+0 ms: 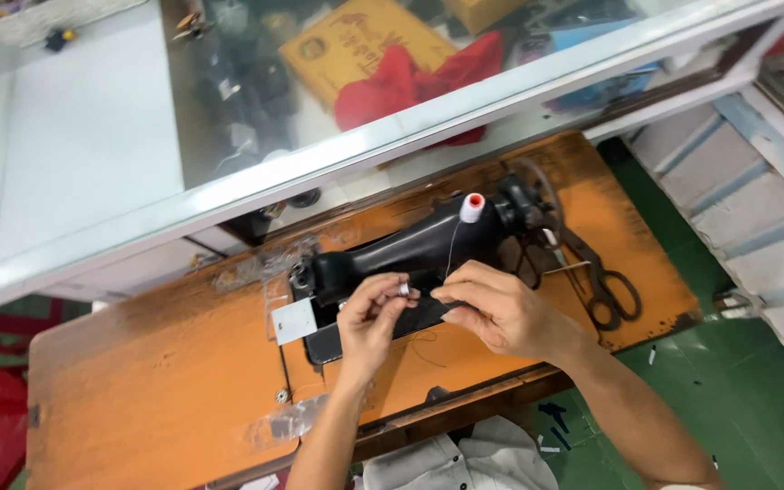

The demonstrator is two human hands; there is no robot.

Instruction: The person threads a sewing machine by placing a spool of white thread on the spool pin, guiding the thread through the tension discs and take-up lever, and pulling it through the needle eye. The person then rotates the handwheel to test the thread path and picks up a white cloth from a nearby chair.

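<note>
Head cam, looking down: my left hand [372, 319] is pinched shut around a little metal bobbin [404, 289], held up over the middle of the table [138, 381], right in front of the black sewing machine [410, 249]. My right hand [494, 308] sits just beside it, fingers closed on what looks like the thread [452, 245], though it's too thin to be sure right at the fingertips. The thread runs up and back from my hands to the spool [472, 208] on top of the machine. So the bobbin is just left of my right fingertips, nearly touching, with the left hand being the one on it. Scissors [602, 281] lie near the table's right edge, well apart from both hands.
</note>
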